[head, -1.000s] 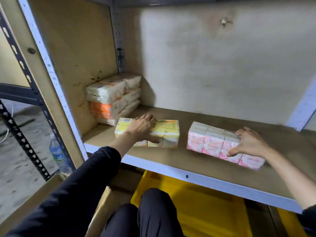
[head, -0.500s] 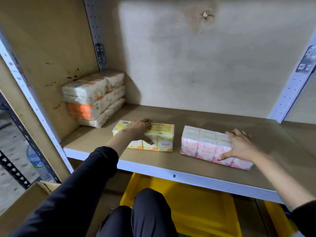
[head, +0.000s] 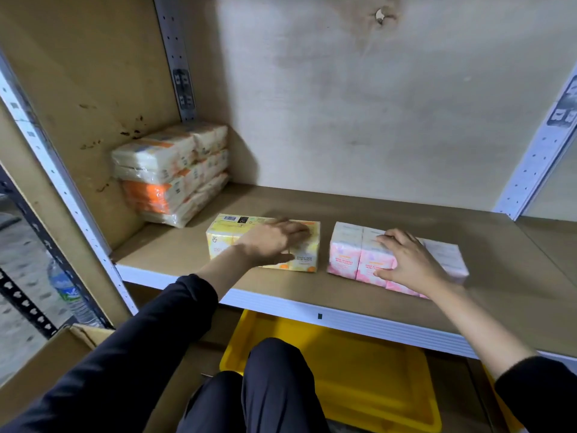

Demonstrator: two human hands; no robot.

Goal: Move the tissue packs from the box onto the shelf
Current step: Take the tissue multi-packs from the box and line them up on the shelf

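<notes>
A yellow tissue pack [head: 228,234] lies on the brown shelf board [head: 406,214], near its front edge. My left hand [head: 271,240] rests flat on top of it, thumb down its front face. To the right lies a pink tissue pack [head: 348,251], and my right hand [head: 406,260] covers its top and front with fingers spread over it. A stack of orange and white tissue packs [head: 170,173] stands in the shelf's back left corner. The cardboard box [head: 62,348] shows only as a flap at the lower left.
A yellow plastic bin [head: 374,370] sits below the shelf, behind my knee [head: 274,385]. White metal uprights [head: 62,182] frame the shelf on both sides. A water bottle [head: 67,292] stands on the floor at the left.
My right hand has slid left along the pink pack, toward its middle. My left hand stays on the yellow pack. The view has shifted to the right.
</notes>
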